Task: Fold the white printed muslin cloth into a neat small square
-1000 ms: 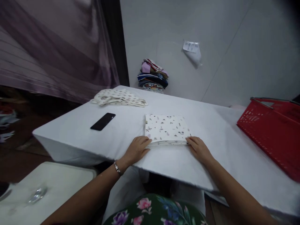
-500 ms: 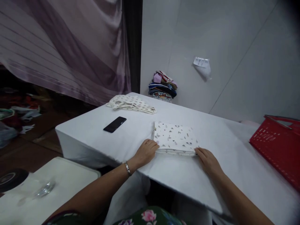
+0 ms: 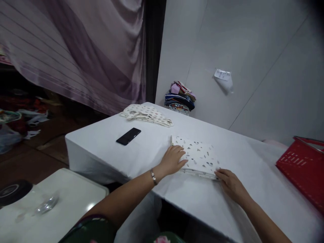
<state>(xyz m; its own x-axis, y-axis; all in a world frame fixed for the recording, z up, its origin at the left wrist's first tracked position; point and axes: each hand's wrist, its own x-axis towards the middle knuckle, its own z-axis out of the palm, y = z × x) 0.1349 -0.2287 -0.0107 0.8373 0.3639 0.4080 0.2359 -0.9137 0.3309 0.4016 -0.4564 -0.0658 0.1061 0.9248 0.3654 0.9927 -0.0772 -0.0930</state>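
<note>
A folded white cloth (image 3: 198,155) with small leaf-like prints lies on the white-covered table in front of me. My left hand (image 3: 173,159) rests over its left part, fingers stretched out and thumb apart, hiding the near left corner. At the near right corner, my right hand (image 3: 229,182) pinches the cloth's edge between thumb and fingers. Folded layers show along the near edge. Farther back on the left lies a second cream printed cloth (image 3: 146,114), loosely folded, untouched by either hand.
A black phone (image 3: 128,136) lies left of the cloth on the white table cover (image 3: 101,148). The red basket (image 3: 302,168) stands at the right. Stacked clothes (image 3: 180,98) sit by the wall behind. At lower left is a white stool-like surface (image 3: 73,199) with a clear object on it.
My left hand has moved from the cloth's near left corner up onto its top, fingers now spread. My right hand stays at the right corner. The view has shifted slightly.
</note>
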